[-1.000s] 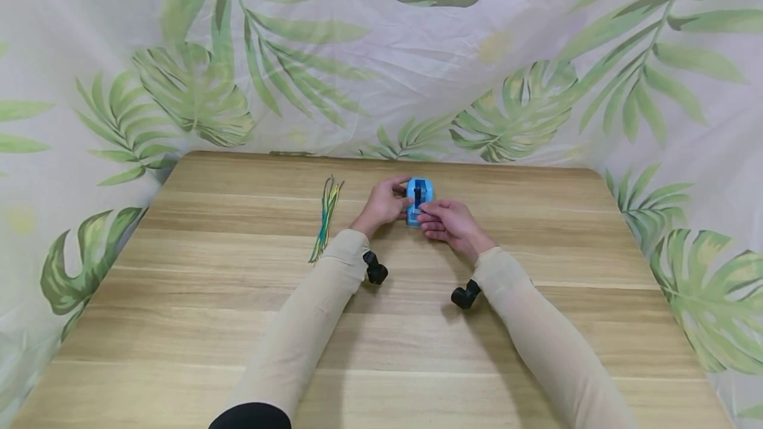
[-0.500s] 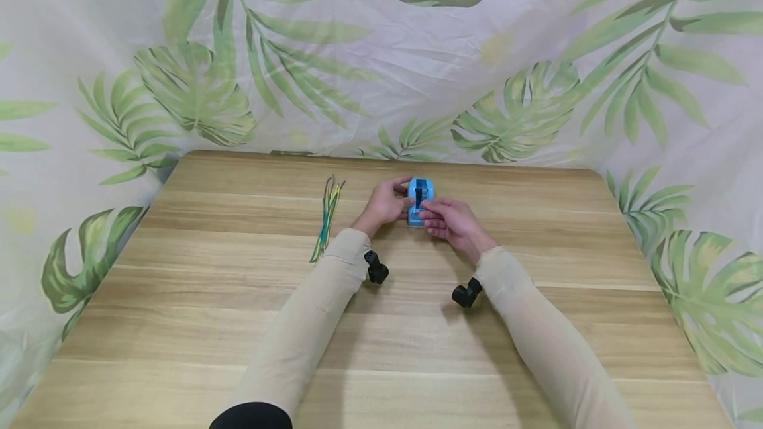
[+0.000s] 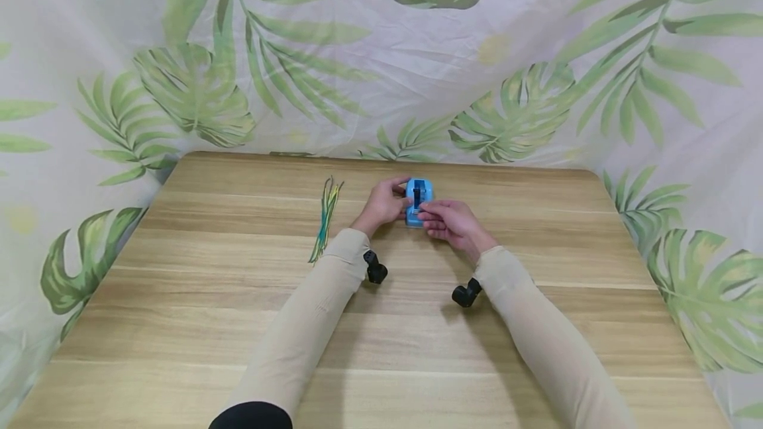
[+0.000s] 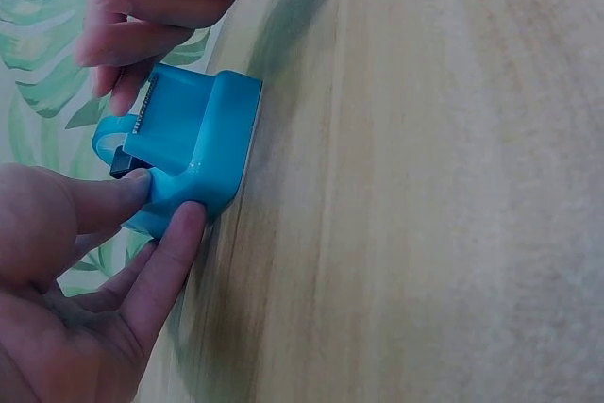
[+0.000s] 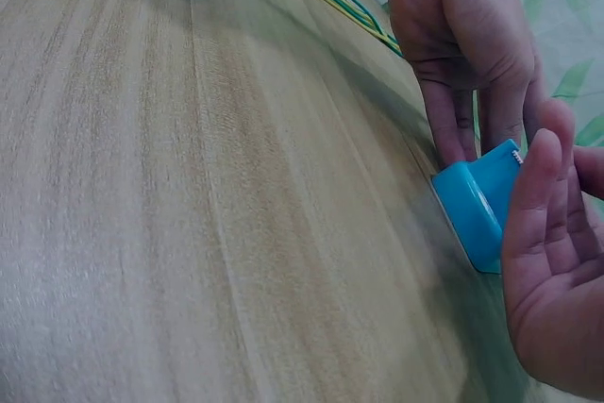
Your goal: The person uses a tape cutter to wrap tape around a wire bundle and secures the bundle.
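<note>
A light-blue tape dispenser (image 3: 411, 217) stands near the far edge of the table, its serrated cutter toward me. My left hand (image 3: 384, 204) grips it from the left; in the left wrist view the thumb presses its upper edge and fingers (image 4: 170, 266) lie along its side. At the cutter end, my right hand (image 3: 453, 220) has its thumb and index finger drawn together above the dispenser (image 5: 472, 205). The other fingers (image 4: 156, 16) are loosely bent over the serrated edge. I cannot tell whether the right fingertips pinch a strip of tape.
A loose bunch of green and yellow twist-tie-like strips (image 3: 326, 220) lies left of my left hand. Both wrists carry small black cameras. The wooden table (image 3: 405, 349) ends at a leaf-patterned cloth (image 3: 417, 71) behind it.
Hardly anything differs: the left hand keeps its grip on the tape dispenser, and the right fingertips shift only very slightly at the cutter end.
</note>
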Action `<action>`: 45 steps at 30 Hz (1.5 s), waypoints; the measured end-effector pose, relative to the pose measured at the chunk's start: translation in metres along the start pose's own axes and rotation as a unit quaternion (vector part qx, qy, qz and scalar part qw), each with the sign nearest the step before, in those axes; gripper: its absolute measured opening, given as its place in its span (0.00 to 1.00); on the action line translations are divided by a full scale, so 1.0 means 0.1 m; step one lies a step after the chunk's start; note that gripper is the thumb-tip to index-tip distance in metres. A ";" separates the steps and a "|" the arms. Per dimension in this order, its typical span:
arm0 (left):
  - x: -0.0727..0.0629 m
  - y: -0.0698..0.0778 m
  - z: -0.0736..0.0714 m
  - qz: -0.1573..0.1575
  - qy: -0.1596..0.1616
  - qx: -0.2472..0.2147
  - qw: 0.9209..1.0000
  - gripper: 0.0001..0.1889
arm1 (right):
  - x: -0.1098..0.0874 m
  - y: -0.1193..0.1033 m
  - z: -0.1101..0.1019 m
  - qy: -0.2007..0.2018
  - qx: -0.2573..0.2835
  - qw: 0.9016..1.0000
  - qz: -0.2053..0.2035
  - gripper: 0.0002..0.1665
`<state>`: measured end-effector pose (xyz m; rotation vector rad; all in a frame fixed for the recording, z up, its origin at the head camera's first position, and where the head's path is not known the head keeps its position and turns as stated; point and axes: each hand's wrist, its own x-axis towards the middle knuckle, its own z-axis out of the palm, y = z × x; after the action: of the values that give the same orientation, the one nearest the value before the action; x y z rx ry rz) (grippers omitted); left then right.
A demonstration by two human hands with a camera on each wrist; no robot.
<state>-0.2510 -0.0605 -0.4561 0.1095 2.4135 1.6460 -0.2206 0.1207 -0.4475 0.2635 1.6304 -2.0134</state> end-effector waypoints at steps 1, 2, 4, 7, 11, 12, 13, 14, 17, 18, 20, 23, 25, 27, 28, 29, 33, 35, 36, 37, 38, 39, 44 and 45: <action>0.00 0.00 0.00 0.000 0.001 0.000 1.000 0.29 | 0.00 0.00 0.00 0.000 -0.001 1.000 0.001 0.18; 0.00 -0.01 0.00 -0.001 0.002 0.000 1.000 0.29 | -0.01 0.00 0.01 0.001 -0.001 1.000 0.002 0.18; 0.01 -0.01 0.01 0.000 0.002 0.001 1.000 0.28 | -0.02 -0.01 0.01 0.002 -0.004 1.000 0.003 0.19; 0.01 -0.01 0.01 0.001 0.003 0.004 1.000 0.28 | -0.04 -0.02 0.02 0.006 -0.007 1.000 0.006 0.19; 0.01 -0.01 0.01 0.000 0.004 0.004 1.000 0.28 | -0.05 -0.04 0.03 0.011 -0.009 1.000 0.009 0.15; 0.01 0.00 0.01 0.000 0.004 0.004 1.000 0.28 | -0.05 -0.04 0.04 0.012 -0.011 1.000 0.010 0.13; 0.00 0.00 0.01 -0.001 0.004 0.004 1.000 0.28 | -0.05 -0.04 0.04 0.014 -0.014 1.000 0.009 0.11; 0.00 0.00 0.01 0.000 0.004 0.004 1.000 0.28 | -0.06 -0.04 0.04 0.017 -0.017 1.000 0.009 0.10; 0.00 0.01 0.01 0.000 0.005 0.004 1.000 0.28 | -0.06 -0.04 0.04 0.019 -0.030 0.999 0.008 0.08; 0.00 0.01 0.01 -0.001 0.006 0.003 1.000 0.28 | -0.07 -0.04 0.05 0.019 -0.036 0.999 0.008 0.07; 0.01 0.00 0.01 -0.002 0.007 0.001 1.000 0.28 | -0.07 -0.03 0.04 0.016 -0.040 0.999 0.008 0.08; 0.01 -0.01 0.01 -0.002 0.010 -0.002 1.000 0.28 | -0.09 -0.02 0.04 0.013 -0.046 0.999 0.007 0.08; 0.02 -0.01 0.01 -0.002 0.011 -0.003 1.000 0.28 | -0.09 -0.01 0.03 0.013 -0.041 0.999 0.009 0.08; 0.02 -0.02 0.01 -0.002 0.010 -0.003 1.000 0.28 | -0.10 0.00 0.02 0.013 -0.036 0.999 0.012 0.08; 0.02 -0.02 0.01 -0.002 0.010 -0.003 1.000 0.28 | -0.11 0.01 0.02 0.011 -0.033 0.999 0.013 0.09; 0.02 -0.02 0.01 -0.002 0.009 -0.003 1.000 0.28 | -0.12 0.01 0.02 0.010 -0.030 0.999 0.014 0.09; 0.02 -0.02 0.01 0.001 0.010 0.000 1.000 0.28 | -0.14 0.02 0.02 0.000 -0.018 1.000 0.012 0.15; 0.02 -0.01 0.01 0.003 0.011 0.003 1.000 0.28 | -0.14 0.03 0.02 -0.004 -0.016 1.000 0.011 0.17; 0.02 -0.01 0.01 0.004 0.012 0.003 1.000 0.28 | -0.14 0.03 0.01 -0.006 -0.015 1.000 0.011 0.17; 0.02 -0.02 0.01 0.005 0.012 0.004 1.000 0.28 | -0.14 0.04 0.01 -0.008 -0.015 1.000 0.012 0.17; 0.02 -0.02 0.01 0.006 0.013 0.004 1.000 0.28 | -0.14 0.04 0.01 -0.009 -0.015 1.000 0.014 0.16; 0.02 -0.02 0.01 0.008 0.013 0.004 1.000 0.28 | -0.15 0.05 0.01 -0.010 -0.014 1.000 0.015 0.15; 0.02 -0.02 0.01 0.009 0.014 0.006 1.000 0.27 | -0.15 0.08 0.00 -0.007 -0.005 1.000 0.014 0.05; 0.02 -0.03 0.01 0.010 0.014 0.005 1.000 0.28 | -0.15 0.09 0.00 -0.004 -0.003 1.000 0.013 0.04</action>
<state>-0.2528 -0.0597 -0.4592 0.1126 2.4496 1.6533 -0.2039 0.1242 -0.4479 0.2714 1.6198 -1.9879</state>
